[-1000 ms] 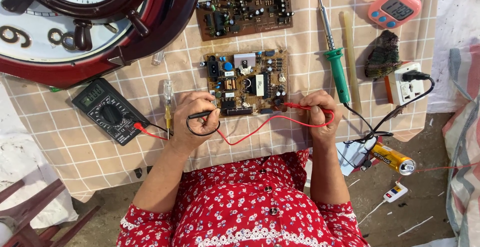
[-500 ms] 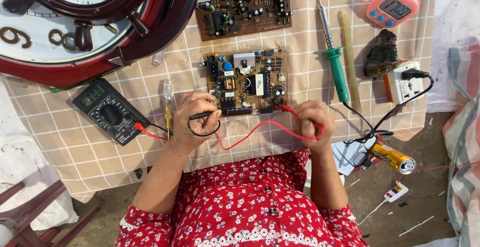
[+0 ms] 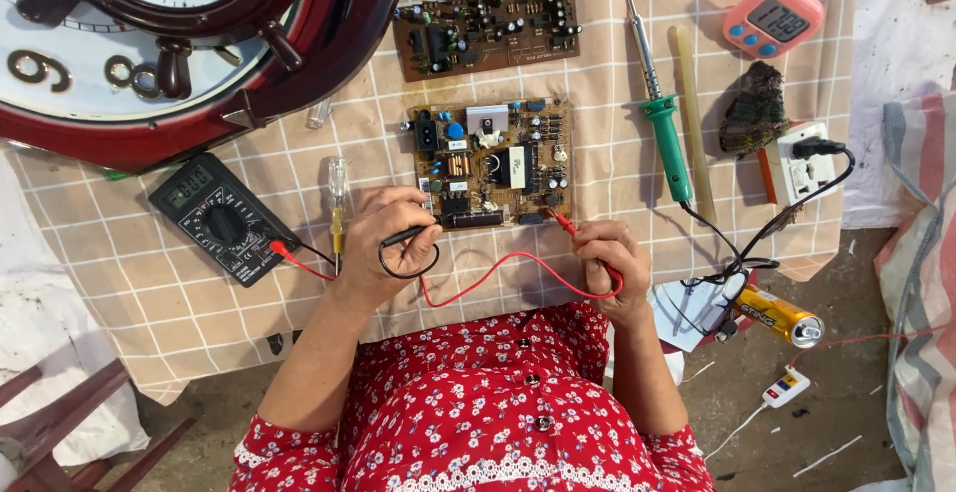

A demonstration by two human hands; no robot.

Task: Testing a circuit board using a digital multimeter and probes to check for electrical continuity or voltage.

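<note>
A black probe (image 3: 403, 237) was pinched in the left hand (image 3: 383, 238), its tip laid at the near left edge of the tan circuit board (image 3: 493, 161). A red probe (image 3: 564, 224) was pinched in the right hand (image 3: 602, 253), its tip set at the board's near right corner. Both grips were pressed closed around the probe shafts; no fingers were spread. The red lead (image 3: 488, 278) was looped between the hands, and the leads were run back to the black multimeter (image 3: 221, 215) lying on the checked surface (image 3: 119, 283) to the left. The board was lying flat at the middle of the surface, just beyond both hands.

Step judged: probing of the board, both tips apparently placed. Contact with actual solder points could not be confirmed at this size. The meter's display was too small to be read. Next move judged to call for steady tips, or a small, careful shift to another pair of points without bridging neighbouring parts.

A second brown board (image 3: 486, 27), a green-handled soldering iron (image 3: 662, 123), a pink timer (image 3: 775, 20) and a large red-rimmed clock (image 3: 149, 44) were noted nearby, all untouched.
</note>
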